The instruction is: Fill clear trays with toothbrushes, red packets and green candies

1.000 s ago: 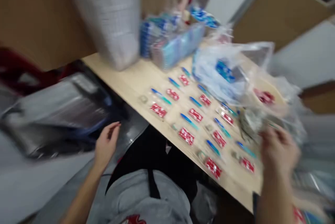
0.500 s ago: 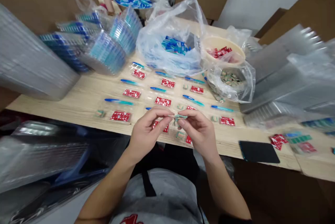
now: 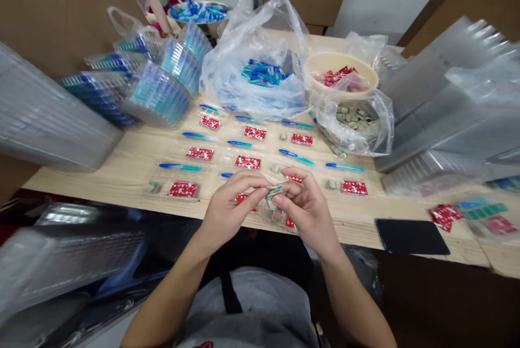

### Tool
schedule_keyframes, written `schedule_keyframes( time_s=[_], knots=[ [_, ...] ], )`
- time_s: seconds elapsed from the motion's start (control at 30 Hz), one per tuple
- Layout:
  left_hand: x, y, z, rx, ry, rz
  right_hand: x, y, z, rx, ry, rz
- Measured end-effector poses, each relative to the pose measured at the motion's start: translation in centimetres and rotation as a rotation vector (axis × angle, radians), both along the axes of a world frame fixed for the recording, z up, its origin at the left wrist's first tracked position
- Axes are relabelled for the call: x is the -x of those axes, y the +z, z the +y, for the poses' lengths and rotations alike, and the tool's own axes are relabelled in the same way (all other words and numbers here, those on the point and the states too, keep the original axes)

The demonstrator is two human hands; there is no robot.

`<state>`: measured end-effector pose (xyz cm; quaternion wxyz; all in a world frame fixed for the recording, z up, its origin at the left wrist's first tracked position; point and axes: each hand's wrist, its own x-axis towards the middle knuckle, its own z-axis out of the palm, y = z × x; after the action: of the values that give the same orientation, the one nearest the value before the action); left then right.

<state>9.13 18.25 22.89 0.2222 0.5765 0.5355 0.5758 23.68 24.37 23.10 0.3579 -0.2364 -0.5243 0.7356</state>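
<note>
Above the front of the table, my left hand [image 3: 238, 201] pinches a small green-and-tan piece [image 3: 275, 189] between thumb and fingertips. My right hand [image 3: 311, 207] has its thumb and fingers closed on the same cluster, where more than one piece seems to overlap. Under and around my hands lie clear plastic trays with blue-to-teal pens [image 3: 296, 157] and red patterned packets [image 3: 248, 162]. Some trays also hold a green-and-tan piece, as at the left tray's small piece [image 3: 153, 187]. My hands partly cover the nearest trays.
Behind the trays stand a plastic bag of pens [image 3: 215, 85], a cream bowl [image 3: 368, 74] of red packets and a bag of green-and-tan pieces [image 3: 355, 118]. Stacked clear trays [image 3: 52, 115] rise at left, more trays [image 3: 442, 93] at right. A black phone [image 3: 412, 236] lies near the front edge.
My right fingers have shifted and spread slightly around the pieces, which now show more of their striped faces. The whole view has tilted a little with my head.
</note>
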Motion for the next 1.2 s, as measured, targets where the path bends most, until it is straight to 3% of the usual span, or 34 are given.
schedule_keyframes(
  time_s=[0.2,0.47,0.8,0.97,1.07,1.2],
  knots=[
    [0.2,0.3,0.1,0.105,-0.052,0.015,-0.6,0.0,0.1,-0.064,-0.004,-0.047],
    [-0.2,0.4,0.0,-0.033,0.014,0.157,-0.6,0.0,0.1,-0.026,-0.046,-0.041],
    [0.3,0.6,0.0,0.156,-0.064,0.026,-0.8,-0.6,-0.4,-0.159,-0.083,-0.082],
    [0.0,-0.4,0.1,0.113,0.084,-0.048,-1.2,-0.7,-0.4,-0.263,-0.126,-0.103],
    [-0.1,-0.6,0.2,0.059,0.196,-0.030,-1.5,-0.2,-0.7,-0.275,-0.233,-0.104],
    [-0.6,0.0,0.1,0.020,0.180,0.102,-1.8,0.6,-1.1,-0.373,-0.296,-0.111]
  ],
)
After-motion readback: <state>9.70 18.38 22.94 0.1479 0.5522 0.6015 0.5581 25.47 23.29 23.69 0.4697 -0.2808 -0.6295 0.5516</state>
